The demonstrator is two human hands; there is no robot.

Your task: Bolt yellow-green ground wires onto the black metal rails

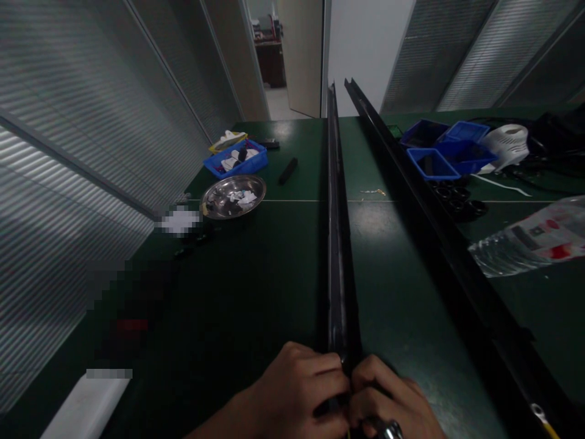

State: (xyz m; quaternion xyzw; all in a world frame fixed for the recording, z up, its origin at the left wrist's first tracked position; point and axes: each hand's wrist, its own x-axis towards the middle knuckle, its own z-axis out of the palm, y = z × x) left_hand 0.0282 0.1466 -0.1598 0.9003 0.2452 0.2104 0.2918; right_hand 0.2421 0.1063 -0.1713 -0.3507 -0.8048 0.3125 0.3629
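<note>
Two long black channel rails run away from me along the green table [256, 274]. At the near end of the middle rail [336, 244], my left hand [306, 393] is closed, its curled fingers wrapped over the rail. Right up against it is my right hand [388, 396], also closed with bent fingers; what it pinches is hidden. A shiny metal piece [390, 430] shows at the right hand's fingers, too cut off to name. The other rail [429, 213] lies apart to the right, with a yellow wire [546, 424] ending in a metal ring terminal at its near end.
A steel bowl [233, 198] with white scraps, a blue tray [235, 160] and a black bar [287, 171] lie on the left. Blue bins [432, 164], black rings [457, 198], a white device [507, 146] and a plastic bottle [530, 238] lie beyond the right rail.
</note>
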